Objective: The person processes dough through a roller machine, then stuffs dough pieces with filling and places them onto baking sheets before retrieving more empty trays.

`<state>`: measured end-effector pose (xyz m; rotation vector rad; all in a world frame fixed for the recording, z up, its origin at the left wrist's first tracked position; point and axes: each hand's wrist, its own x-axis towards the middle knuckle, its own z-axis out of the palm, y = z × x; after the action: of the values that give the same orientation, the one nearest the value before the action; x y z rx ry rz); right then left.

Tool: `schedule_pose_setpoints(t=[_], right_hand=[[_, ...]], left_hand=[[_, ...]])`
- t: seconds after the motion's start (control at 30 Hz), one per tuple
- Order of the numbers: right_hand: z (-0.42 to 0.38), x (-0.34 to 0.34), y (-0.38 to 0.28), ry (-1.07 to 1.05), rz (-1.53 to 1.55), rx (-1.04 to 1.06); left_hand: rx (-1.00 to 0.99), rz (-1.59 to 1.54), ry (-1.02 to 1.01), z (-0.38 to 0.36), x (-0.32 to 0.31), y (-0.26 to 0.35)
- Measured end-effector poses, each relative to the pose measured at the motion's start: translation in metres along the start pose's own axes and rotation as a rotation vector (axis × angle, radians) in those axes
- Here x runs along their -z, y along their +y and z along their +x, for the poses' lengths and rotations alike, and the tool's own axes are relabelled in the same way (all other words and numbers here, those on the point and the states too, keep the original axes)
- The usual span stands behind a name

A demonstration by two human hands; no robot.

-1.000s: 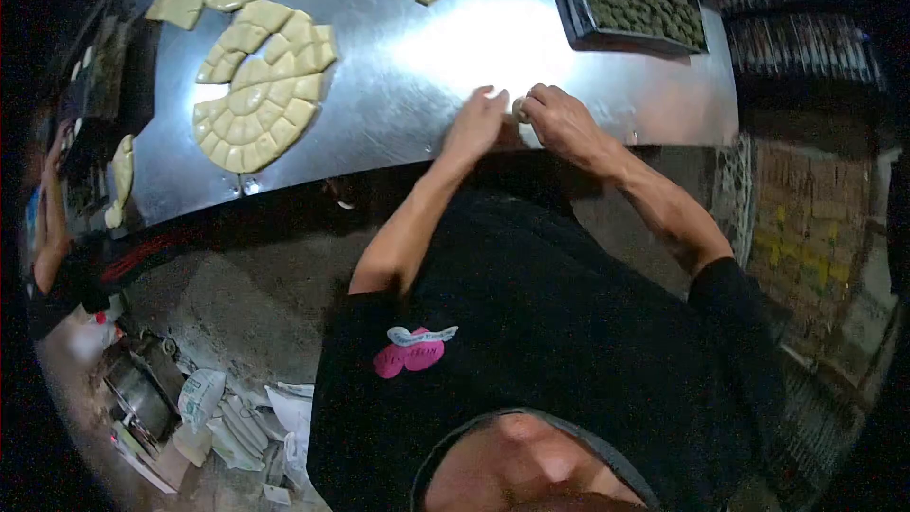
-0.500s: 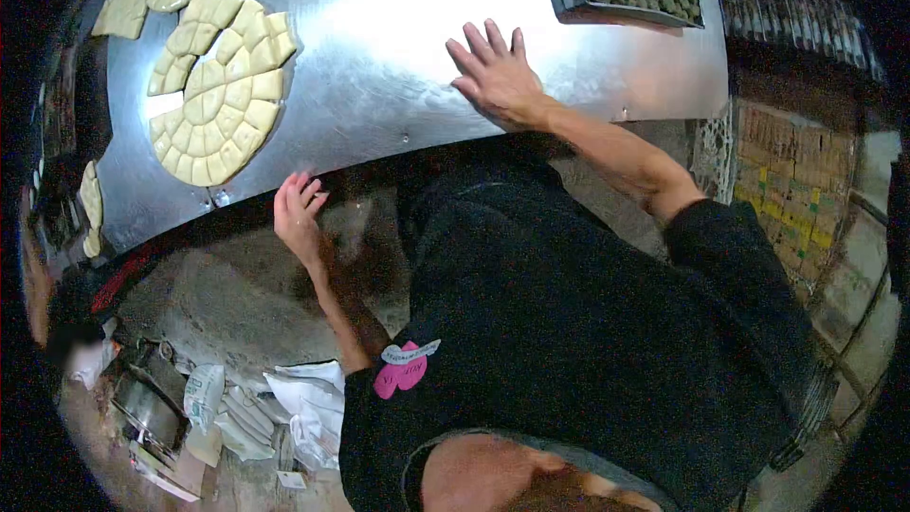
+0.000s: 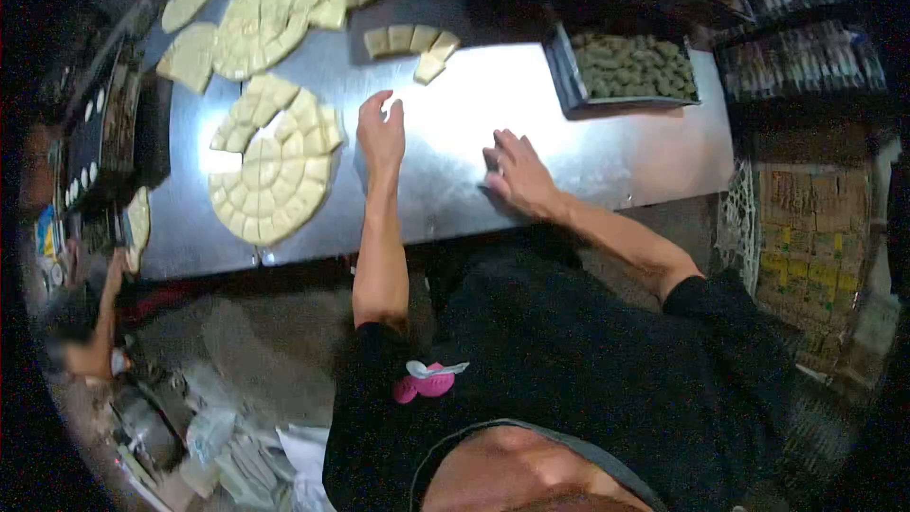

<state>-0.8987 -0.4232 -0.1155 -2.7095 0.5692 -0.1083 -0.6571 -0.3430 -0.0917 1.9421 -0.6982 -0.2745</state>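
Note:
My left hand (image 3: 381,137) is over the steel table, thumb and fingers apart and slightly curled, with nothing between them. Just left of it lies a round of pale dough (image 3: 284,180) cut into many small blocks, with a gap at its upper left. Beyond the fingertips sits a short row of cut dough pieces (image 3: 402,38), with a loose dough piece (image 3: 429,68) beside it. My right hand (image 3: 521,175) is low over the bare metal near the front edge, fingers loosely bent and apart, holding nothing.
A tray of dark greenish balls (image 3: 633,68) stands at the table's back right. More cut dough (image 3: 270,19) covers the back left. Another person's arm (image 3: 109,308) shows at the far left. Stacked cartons (image 3: 813,246) stand on the right, white sacks (image 3: 308,465) at lower left.
My left hand has risen from beside the front edge to over the table. My right hand's fingers have gone from spread flat to loosely bent. The view has shifted, showing more of the table's back.

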Motion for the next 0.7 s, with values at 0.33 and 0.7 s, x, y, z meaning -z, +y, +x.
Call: schedule_pose_setpoints(t=[0.33,0.7], right_hand=[[-0.053,0.093,0.057,-0.304,0.422,-0.26],[0.127,0.334,0.296,0.7,0.121,-0.356]], left_hand=[[-0.12,0.294,-0.384,0.057,-0.062,0.006],[-0.149,0.471,-0.378,-0.005,-0.049,0.02]])
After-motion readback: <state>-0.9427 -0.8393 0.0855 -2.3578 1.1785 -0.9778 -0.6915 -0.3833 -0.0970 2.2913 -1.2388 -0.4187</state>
